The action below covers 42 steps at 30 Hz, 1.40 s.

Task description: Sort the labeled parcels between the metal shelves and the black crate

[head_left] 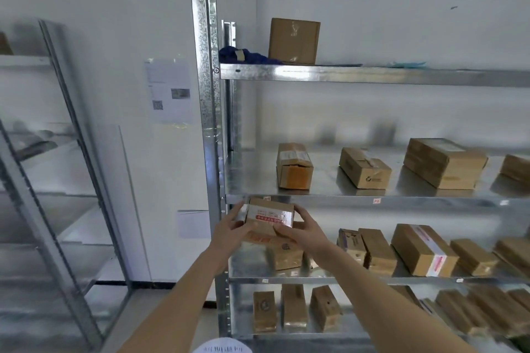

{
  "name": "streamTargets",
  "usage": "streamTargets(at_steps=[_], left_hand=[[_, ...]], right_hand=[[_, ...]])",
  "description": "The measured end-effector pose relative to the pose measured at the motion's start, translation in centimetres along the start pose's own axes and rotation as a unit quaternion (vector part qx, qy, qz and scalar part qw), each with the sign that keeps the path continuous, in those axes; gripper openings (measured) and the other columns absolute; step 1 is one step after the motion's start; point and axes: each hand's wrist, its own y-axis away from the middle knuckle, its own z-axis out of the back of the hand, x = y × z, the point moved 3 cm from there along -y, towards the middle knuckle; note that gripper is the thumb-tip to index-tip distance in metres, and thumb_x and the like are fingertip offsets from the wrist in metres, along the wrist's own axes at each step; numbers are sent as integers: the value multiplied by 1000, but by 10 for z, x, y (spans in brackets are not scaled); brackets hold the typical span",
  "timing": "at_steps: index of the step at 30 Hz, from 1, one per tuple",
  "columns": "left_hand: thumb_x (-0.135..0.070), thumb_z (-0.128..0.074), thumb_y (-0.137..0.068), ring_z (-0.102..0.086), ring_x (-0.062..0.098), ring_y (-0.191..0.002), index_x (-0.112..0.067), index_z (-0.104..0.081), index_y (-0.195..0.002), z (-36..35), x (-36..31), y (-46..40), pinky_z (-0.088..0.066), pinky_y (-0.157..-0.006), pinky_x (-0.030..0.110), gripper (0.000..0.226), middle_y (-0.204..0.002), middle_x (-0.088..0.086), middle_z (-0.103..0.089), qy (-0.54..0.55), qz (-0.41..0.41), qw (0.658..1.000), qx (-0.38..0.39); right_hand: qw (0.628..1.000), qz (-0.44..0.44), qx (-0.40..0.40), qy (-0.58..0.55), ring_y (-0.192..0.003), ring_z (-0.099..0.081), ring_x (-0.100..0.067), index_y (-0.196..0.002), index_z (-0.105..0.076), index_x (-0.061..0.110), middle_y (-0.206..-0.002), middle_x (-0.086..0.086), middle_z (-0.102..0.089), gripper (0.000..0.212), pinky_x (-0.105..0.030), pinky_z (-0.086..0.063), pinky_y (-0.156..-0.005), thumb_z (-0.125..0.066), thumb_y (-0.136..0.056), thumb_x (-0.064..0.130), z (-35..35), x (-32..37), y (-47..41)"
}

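Head view: both hands hold one labeled parcel (269, 222) at lower centre of the frame, left hand (229, 231) curled round its left end, right hand (301, 233) gripping its right side; it sits before the metal shelves (372, 75); likely mid-sort; next comes choosing a shelf gap; no black crate is visible.

Metal shelves (372, 74): galvanised steel, spangled, shiny, decks mirrored boxes. Held parcel (269, 221): matt brown cardboard, wrapped in glossy clear tape, white-and-red paper label under tape. Box on top shelf (294, 41): matt cardboard, strip of shiny clear tape. Blue cloth (246, 55) beside it: soft, crumpled, matt. Sheet on wall (168, 91), left: matt white paper. Wall (114, 8): smooth, matt white paint.
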Motion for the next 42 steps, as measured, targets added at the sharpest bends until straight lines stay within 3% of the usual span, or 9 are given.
streamTargets(at_steps=[4, 9, 14, 22, 28, 32, 36, 39, 42], left_hand=[[-16, -75, -85, -62, 17, -110, -44, -53, -132, -4, -3, 2, -48, -72, 20, 59, -117, 0, -70, -17, 4, 1000, 17], [-47, -66, -89, -72, 21, -92, -36, -59, -119, -15, -6, 8, -56, -68, 28, 32, -110, 8, -71, -5, -3, 1000, -21], [-40, -63, -94, -71, 21, -97, -40, -50, -137, -22, 3, 14, -61, -71, 31, 45, -123, 4, -66, -23, -3, 999, -27], [-15, -57, -99, -71, 15, -91, -30, -52, -138, -28, 15, 27, -56, -63, 22, 42, -115, -7, -68, 4, 24, 999, -28], [-18, -63, -96, -65, 17, -110, -27, -56, -138, -21, 44, 32, -58, -82, 28, 44, -132, 0, -62, 3, 39, 998, -56], [-21, -66, -94, -59, 16, -120, -28, -57, -137, -15, 69, 41, -49, -103, 37, 44, -131, -2, -61, -29, 60, 995, -68], [-18, -68, -92, -56, 17, -124, -24, -57, -139, -11, 93, 48, -44, -109, 42, 48, -133, -2, -59, -33, 86, 993, -75], [-15, -66, -94, -56, 16, -124, -24, -55, -141, -8, 112, 55, -47, -106, 39, 49, -133, -3, -59, -21, 109, 991, -77], [-16, -64, -94, -56, 18, -123, -26, -54, -140, 1, 133, 58, -45, -108, 40, 48, -136, -2, -60, -29, 141, 986, -86]], right_hand=[[1000, -6, 2, 3, -104, -70, -23, -138, -45, 27, -119, -8, -67, 77, -30, -62, -74, -88, -77, 9, 10, 7, 5], [1000, -16, -9, 8, -107, -71, -25, -126, -52, 27, -123, -4, -67, 59, -48, -60, -92, -81, -80, 49, 11, 12, 12], [999, -20, -17, 33, -102, -71, -25, -122, -52, 17, -121, -4, -63, 35, -44, -63, -85, -72, -95, 26, 10, 11, 17], [993, -49, 62, 87, -120, -64, -23, -155, -29, 32, -132, 7, -55, 73, -35, -62, -90, -62, -96, 5, 4, -9, 15], [985, -53, 62, 151, -126, -57, -19, -161, -21, 29, -147, 0, -49, 96, -32, -57, -96, -79, -84, 21, -11, -41, 8], [969, -50, 63, 234, -141, -45, -24, -157, -20, 44, -155, 2, -40, 126, -48, -43, -115, -89, -53, 64, -24, -79, -3], [958, -51, 74, 274, -147, -30, -34, -160, -15, 42, -164, -2, -19, 132, -57, -31, -120, -93, -55, 59, -40, -90, 7], [954, -70, 90, 279, -147, -33, -36, -156, -9, 50, -165, 2, -17, 150, -58, -34, -118, -88, -32, 80, -53, -107, 6], [947, -79, 112, 291, -148, -29, -33, -160, -11, 43, -163, 3, -10, 136, -54, -31, -119, -93, -54, 60, -68, -126, 4]])
